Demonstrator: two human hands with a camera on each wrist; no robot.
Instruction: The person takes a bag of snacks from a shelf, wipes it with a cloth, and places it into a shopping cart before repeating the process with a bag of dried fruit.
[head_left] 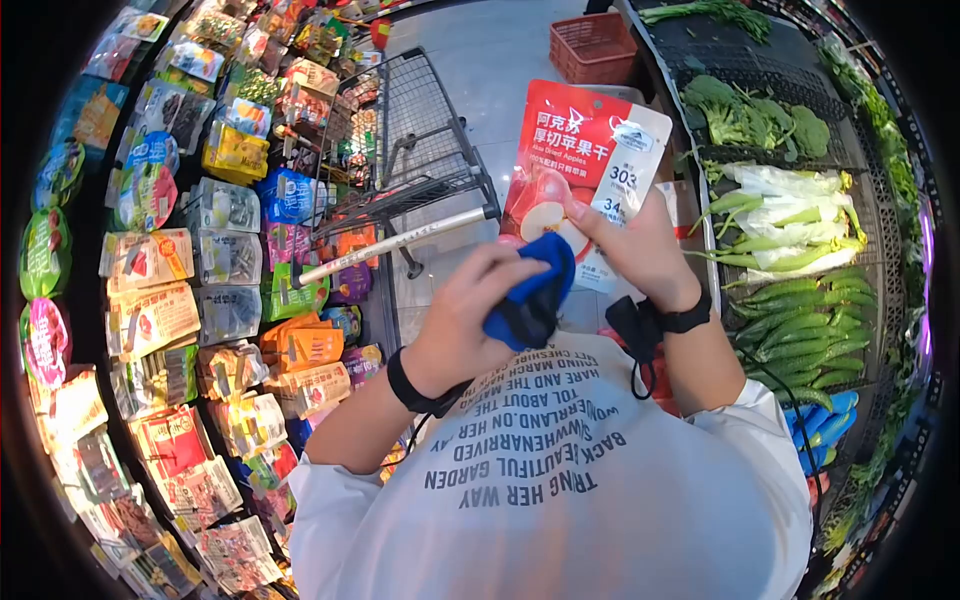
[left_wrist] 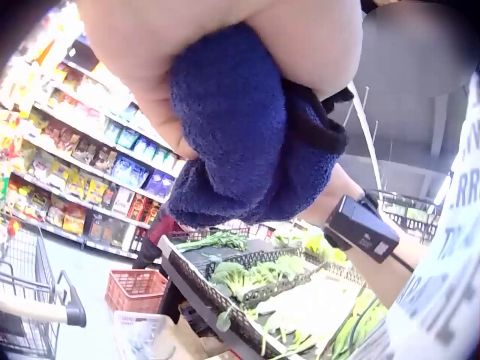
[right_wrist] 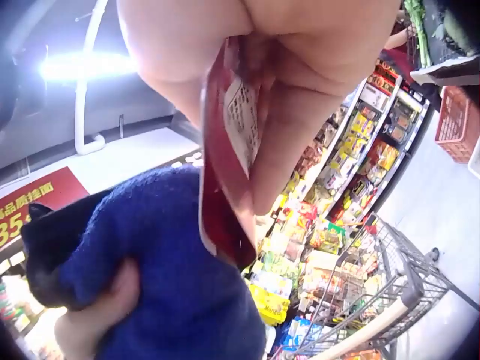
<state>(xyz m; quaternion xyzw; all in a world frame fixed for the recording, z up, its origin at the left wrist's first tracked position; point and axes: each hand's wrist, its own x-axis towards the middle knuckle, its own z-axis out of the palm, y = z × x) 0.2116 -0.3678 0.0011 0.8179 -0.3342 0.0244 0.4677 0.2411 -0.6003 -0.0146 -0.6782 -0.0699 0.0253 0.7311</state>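
A bunched dark-blue towelling cloth point(head_left: 540, 285) with black parts is gripped by my left hand point(head_left: 462, 310), low in front of the chest. In the left wrist view, fingers curl round this cloth point(left_wrist: 232, 127). My right hand point(head_left: 645, 245) pinches a red and white bag of dried apples point(head_left: 565, 130) near its lower right, thumb across the printed front. The bag stands upright, its front turned to the head camera, and the cloth overlaps its lower left there. From the right wrist, the bag point(right_wrist: 217, 165) shows edge-on between the fingers, right beside the cloth.
A wire shopping cart point(head_left: 425, 140) with a pale handle stands ahead to the left. Shelves of packaged snacks point(head_left: 230, 210) line the left side. On the right, a vegetable stand holds broccoli point(head_left: 735, 105) and green peppers point(head_left: 800, 330). A red plastic basket point(head_left: 592, 48) sits on the floor beyond.
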